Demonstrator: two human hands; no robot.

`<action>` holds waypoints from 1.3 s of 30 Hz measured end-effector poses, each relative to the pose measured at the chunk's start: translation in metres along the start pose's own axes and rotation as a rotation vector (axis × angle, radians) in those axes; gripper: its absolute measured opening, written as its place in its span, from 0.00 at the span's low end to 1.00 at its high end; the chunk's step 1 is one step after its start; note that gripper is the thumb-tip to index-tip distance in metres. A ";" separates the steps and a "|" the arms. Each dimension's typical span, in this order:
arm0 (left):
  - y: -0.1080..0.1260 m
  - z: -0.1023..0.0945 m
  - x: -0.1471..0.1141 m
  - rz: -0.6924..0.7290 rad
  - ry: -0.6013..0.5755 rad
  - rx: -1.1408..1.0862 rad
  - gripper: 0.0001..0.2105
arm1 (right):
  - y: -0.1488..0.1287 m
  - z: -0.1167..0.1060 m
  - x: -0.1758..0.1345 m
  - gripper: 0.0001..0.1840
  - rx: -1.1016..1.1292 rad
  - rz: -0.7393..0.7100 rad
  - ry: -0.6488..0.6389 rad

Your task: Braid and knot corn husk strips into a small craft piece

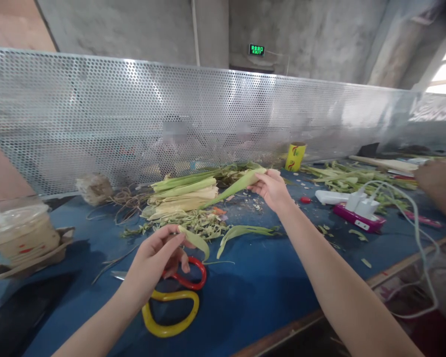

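My left hand (156, 254) pinches a pale green leaf strip (196, 241) just above a pair of scissors with one red and one yellow handle (175, 307) lying on the blue table (260, 282). My right hand (272, 188) is stretched farther out and grips the end of a long green stalk (232, 187), which points left toward a pile of similar trimmed stalks (184, 196). Loose green trimmings (193, 223) lie between the two hands.
A lidded drink cup (18, 233) stands at the far left. A yellow can (295, 156) sits by the perforated metal screen (134, 109). A white charger on a pink power bank (359, 210) trails cables at right, near another person's hand (436, 181).
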State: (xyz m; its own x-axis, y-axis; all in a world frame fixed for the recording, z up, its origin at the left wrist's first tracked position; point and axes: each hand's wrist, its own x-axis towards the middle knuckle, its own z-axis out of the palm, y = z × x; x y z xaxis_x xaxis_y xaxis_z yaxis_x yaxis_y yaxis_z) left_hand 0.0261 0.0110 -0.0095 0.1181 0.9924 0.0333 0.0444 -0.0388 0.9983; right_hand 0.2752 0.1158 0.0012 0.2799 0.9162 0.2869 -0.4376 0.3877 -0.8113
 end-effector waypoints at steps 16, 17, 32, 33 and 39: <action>0.044 0.099 0.121 -0.089 -0.679 0.275 0.05 | -0.037 -0.048 0.023 0.07 0.176 -0.519 0.526; 0.044 0.113 0.137 -0.065 -0.638 0.276 0.08 | -0.039 -0.050 0.023 0.07 0.179 -0.542 0.546; 0.044 0.075 0.136 0.032 -0.505 0.563 0.11 | -0.031 -0.023 0.013 0.09 -0.023 -0.383 0.146; 0.048 0.059 0.119 0.021 -0.552 0.590 0.10 | -0.033 -0.019 0.008 0.10 -0.025 -0.334 0.071; 0.069 -0.012 0.040 -0.057 -0.628 0.688 0.12 | -0.036 0.011 -0.031 0.14 -0.127 0.142 -0.496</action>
State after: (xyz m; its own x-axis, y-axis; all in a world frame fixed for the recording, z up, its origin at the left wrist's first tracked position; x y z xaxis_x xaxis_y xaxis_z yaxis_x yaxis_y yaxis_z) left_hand 0.0221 0.0493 0.0614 0.6032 0.7581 -0.2479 0.6210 -0.2513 0.7424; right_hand 0.2729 0.0745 0.0275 -0.2255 0.9087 0.3512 -0.3258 0.2694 -0.9062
